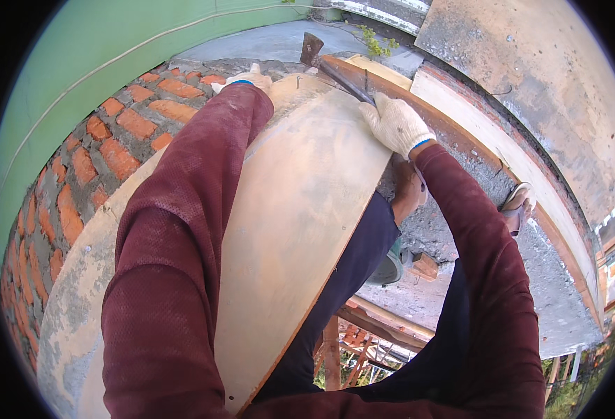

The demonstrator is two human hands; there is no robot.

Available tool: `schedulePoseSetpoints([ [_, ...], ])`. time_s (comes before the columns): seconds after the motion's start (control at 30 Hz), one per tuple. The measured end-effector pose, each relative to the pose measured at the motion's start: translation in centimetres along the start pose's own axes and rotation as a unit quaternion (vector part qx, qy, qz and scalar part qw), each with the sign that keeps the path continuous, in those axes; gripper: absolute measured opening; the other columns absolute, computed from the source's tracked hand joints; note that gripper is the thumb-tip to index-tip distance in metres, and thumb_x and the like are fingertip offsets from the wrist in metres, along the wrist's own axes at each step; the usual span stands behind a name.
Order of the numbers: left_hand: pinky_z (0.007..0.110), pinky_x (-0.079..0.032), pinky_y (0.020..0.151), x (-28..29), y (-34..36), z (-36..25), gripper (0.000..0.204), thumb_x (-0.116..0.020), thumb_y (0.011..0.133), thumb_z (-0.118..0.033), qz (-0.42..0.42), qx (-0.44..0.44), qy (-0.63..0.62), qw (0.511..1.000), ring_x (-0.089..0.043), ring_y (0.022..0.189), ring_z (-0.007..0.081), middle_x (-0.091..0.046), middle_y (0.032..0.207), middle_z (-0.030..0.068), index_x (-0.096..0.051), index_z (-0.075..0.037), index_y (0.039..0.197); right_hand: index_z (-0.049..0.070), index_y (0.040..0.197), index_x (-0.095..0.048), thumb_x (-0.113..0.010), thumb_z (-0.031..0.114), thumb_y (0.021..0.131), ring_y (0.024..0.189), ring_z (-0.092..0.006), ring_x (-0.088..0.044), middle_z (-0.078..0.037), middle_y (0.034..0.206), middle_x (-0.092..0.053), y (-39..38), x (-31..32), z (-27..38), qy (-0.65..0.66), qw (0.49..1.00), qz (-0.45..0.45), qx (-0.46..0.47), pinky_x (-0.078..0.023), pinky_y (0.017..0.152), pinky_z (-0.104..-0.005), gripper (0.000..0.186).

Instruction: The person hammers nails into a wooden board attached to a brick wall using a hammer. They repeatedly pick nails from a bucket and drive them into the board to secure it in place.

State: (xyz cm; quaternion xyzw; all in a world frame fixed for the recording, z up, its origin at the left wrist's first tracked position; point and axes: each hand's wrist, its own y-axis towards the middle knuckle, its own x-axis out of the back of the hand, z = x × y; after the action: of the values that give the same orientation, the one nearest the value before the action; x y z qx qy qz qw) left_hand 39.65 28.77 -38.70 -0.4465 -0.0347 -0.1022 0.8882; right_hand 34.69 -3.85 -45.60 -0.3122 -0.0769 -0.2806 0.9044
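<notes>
My right hand [397, 126], in a white knit glove, is closed round the dark handle of a hatchet-like hammer [312, 50]. Its flared, rusty head points to the far left, above the timber edge. My left hand [255, 78], gloved too, lies at the far end of a pale plywood board [300, 202], beside the brickwork. Two of its fingers show stretched apart; the sleeve hides the rest. A nail [297, 82] stands up from the board's far end, just right of my left hand. The board runs back toward me under my left arm.
A brick wall [119, 150] with rough mortar curves along the left, against a green wall [147, 31]. Right of the board, my feet are on a grey concrete ledge [433, 227] edged with timber [475, 140]. A brick piece [425, 265] lies there. Below, a gap shows scaffolding.
</notes>
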Motion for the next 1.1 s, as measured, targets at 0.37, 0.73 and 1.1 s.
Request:
schedulePoseSetpoints([
  [0.37, 0.054, -0.057, 0.097, -0.2, -0.5, 0.2, 0.041, -0.061, 0.094, -0.009, -0.012, -0.137, 0.131, 0.982, -0.066, 0.119, 0.0386, -0.045, 0.145, 0.0205, -0.056, -0.006, 0.135, 0.001, 0.110, -0.061, -0.054, 0.040, 0.104, 0.082, -0.0455, -0.069, -0.025, 0.081, -0.068, -1.5, 2.1, 3.1, 0.244, 0.949, -0.199, 0.000, -0.053, 0.069, -0.0491, 0.040],
  [0.73, 0.062, -0.040, 0.115, -0.3, 0.4, 0.4, 0.047, -0.054, 0.101, -0.019, 0.006, -0.039, 0.043, 0.998, -0.048, 0.143, 0.0385, -0.037, 0.163, 0.0111, -0.053, -0.018, 0.147, 0.002, 0.109, -0.059, -0.055, 0.040, 0.104, 0.074, -0.0413, -0.071, -0.022, 0.077, -0.068, -1.6, 5.0, 4.8, 0.350, 0.886, -0.300, 0.047, -0.053, 0.065, -0.0458, 0.039],
  [1.1, 0.065, -0.033, 0.117, 2.3, -4.0, -1.0, 0.048, -0.050, 0.103, -0.023, 0.049, -0.054, 0.082, 0.994, -0.044, 0.146, 0.0336, -0.040, 0.160, 0.0096, -0.049, -0.020, 0.151, 0.000, 0.105, -0.060, -0.052, 0.042, 0.106, 0.084, -0.0452, -0.069, -0.024, 0.088, -0.069, -2.0, 5.6, 5.8, 0.227, 0.947, -0.220, 0.052, -0.055, 0.074, -0.0503, 0.043],
])
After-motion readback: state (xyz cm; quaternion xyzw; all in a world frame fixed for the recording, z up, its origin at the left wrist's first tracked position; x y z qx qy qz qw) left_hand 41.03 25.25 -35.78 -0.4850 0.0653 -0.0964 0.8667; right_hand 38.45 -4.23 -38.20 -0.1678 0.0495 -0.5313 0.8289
